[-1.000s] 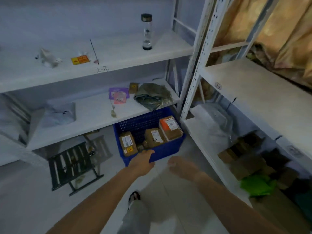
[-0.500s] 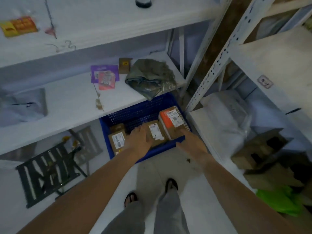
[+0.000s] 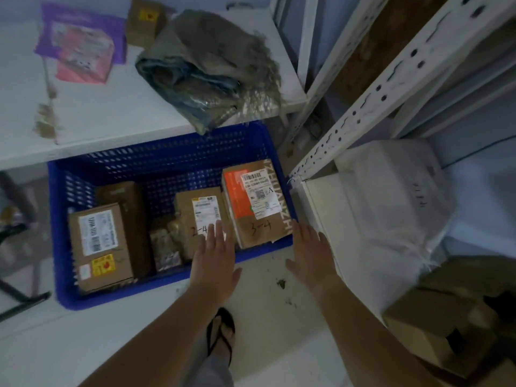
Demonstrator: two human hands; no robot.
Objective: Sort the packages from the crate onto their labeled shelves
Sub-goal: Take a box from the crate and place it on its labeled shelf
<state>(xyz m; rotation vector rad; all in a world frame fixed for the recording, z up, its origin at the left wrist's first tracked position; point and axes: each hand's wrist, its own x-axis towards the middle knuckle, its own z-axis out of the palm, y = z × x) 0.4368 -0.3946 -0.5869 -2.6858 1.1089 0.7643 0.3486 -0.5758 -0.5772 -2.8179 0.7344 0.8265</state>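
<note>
Both hands have pushed further forward since half a second ago, and the view has dropped closer over the blue crate (image 3: pixel 167 289). Head view: left hand (image 3: pixel 215 255) is flat, palm down, fingers straight and held together. Its fingertips lie over the lower edge of the label on the box marked 2-4 (image 3: pixel 201 216); cannot tell whether they touch. Right hand (image 3: pixel 310 252) is also flat, fingers straight and slightly spread, above the crate's near right corner, just beside the orange-fronted box marked 3-4 (image 3: pixel 251 202). Neither hand holds anything. All packages are in the crate, on the floor, tucked partly under the white shelf (image 3: pixel 111 113). A labelled box with a yellow sticker (image 3: pixel 97 241) is at the left, with a taller brown box (image 3: pixel 131 208) behind it and a small packet (image 3: pixel 164 247) between it and the 2-4 box. On the shelf above are a crumpled grey-green bag (image 3: pixel 212 68) overhanging the front edge, purple and pink packets (image 3: pixel 81 48) and a small carton (image 3: pixel 142 20). To the right, a perforated upright (image 3: pixel 391 88) stands close by the right hand, with a white plastic bag (image 3: pixel 391 196) on the low shelf beyond it and open cartons (image 3: pixel 435 331) nearer. A sandalled foot (image 3: pixel 220 336) shows below between the forearms.
</note>
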